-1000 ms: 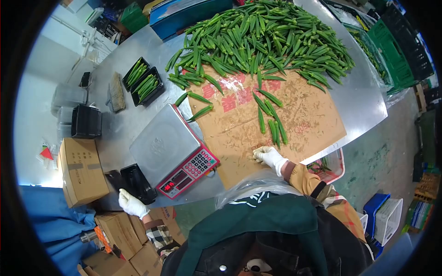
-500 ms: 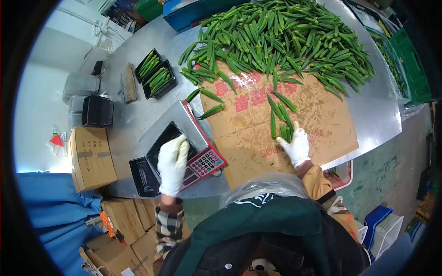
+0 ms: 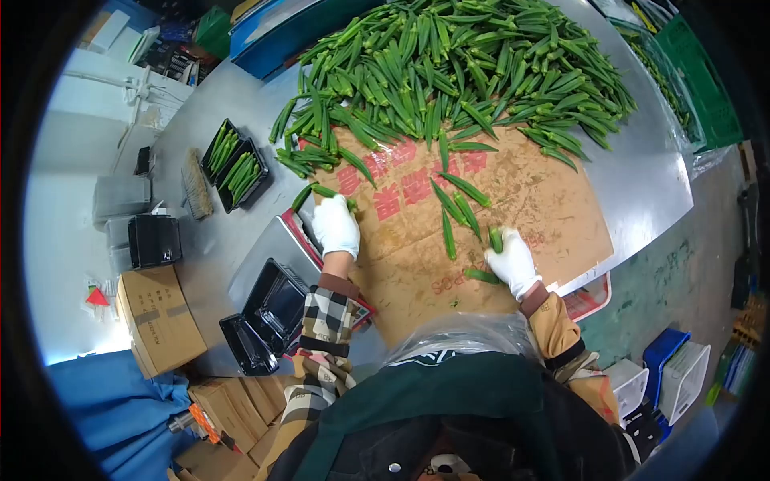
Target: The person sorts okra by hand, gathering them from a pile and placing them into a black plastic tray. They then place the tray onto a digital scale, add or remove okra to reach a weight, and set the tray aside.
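Observation:
My left hand (image 3: pixel 335 228), in a white glove, is at the cardboard's left edge, its fingers curled over an okra pod (image 3: pixel 350 204) that they partly hide. Another okra pod (image 3: pixel 324 191) lies against its fingertips. My right hand (image 3: pixel 513 261), also gloved, is closed around an okra pod (image 3: pixel 496 239) whose end sticks up between thumb and fingers. Beside its thumb lies one more okra pod (image 3: pixel 480 276). Several loose pods rest on the cardboard sheet (image 3: pixel 417 289) just beyond. An open black plastic tray (image 3: pixel 277 298) sits on the scale (image 3: pixel 298 232), partly behind my left forearm.
A large okra heap (image 3: pixel 457 72) covers the table's far side. Two filled black trays (image 3: pixel 239 178) stand at the left, near a brush (image 3: pixel 195 184). Stacked empty trays (image 3: pixel 154 240) and a carton (image 3: pixel 160 317) line the left edge. A green crate (image 3: pixel 698 80) is at the right.
My left hand has moved from over the tray on the scale to the pods at the cardboard's left edge. My right hand has closed on a pod. The view has shifted slightly.

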Tool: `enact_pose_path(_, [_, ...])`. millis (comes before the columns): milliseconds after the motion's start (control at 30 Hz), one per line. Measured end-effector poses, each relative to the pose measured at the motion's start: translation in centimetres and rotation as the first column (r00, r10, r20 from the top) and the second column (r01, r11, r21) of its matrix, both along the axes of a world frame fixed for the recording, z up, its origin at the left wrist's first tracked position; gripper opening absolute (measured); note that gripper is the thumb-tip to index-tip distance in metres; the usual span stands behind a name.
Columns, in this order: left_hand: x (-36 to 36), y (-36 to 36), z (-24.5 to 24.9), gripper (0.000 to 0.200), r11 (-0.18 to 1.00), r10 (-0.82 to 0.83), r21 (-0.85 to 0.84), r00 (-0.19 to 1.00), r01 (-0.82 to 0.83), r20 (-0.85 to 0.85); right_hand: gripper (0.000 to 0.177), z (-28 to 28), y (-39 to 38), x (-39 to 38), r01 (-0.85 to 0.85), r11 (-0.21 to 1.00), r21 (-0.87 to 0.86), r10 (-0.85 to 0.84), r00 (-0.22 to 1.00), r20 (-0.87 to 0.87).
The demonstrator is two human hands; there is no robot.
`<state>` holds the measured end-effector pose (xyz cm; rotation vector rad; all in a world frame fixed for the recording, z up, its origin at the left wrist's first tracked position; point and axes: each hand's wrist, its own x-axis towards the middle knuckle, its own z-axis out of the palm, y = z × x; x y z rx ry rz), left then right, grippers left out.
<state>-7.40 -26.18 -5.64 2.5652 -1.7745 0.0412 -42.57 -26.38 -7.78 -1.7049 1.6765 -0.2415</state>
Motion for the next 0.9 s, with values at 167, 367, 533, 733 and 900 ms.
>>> enact_pose_path(167, [2.7, -2.9, -0.3, 0.012, 0.988, -0.107, -0.111, 0.994, 0.105, -0.012, 0.035, 3.0, -4.3, 1.7, -0.053, 0.990, -0.133, 0.047, 0.998, -0.048])
enact_pose_path(367, [4.8, -2.8, -3.4, 0.012, 0.979, -0.203, 0.048, 0.974, 0.199, 0.101, 0.029, 0.9, 2.8, 0.3, -0.536, 0.841, -0.077, 0.493, 0.816, -0.301])
enact_pose_path(533, [-0.5, -3.9, -1.3, 0.026, 0.986, -0.164, -0.039, 0.962, 0.159, -0.220, 0.031, -1.4, 5.5, -1.8, -0.509, 0.839, -0.192, 0.506, 0.860, -0.069])
enact_pose_path(733, [-13.2, 0.2, -1.5, 0.040, 0.975, 0.077, 0.194, 0.657, 0.107, -0.750, 0.032, 0.4, -3.6, 1.5, -0.020, 0.929, -0.369, 0.058, 0.994, 0.094])
enact_pose_path(900, [-17.2, 1.2, -1.3, 0.046, 0.968, 0.143, 0.250, 0.818, 0.001, -0.557, 0.037, -2.9, -9.5, 5.2, -0.247, 0.904, -0.348, 0.199, 0.965, -0.168])
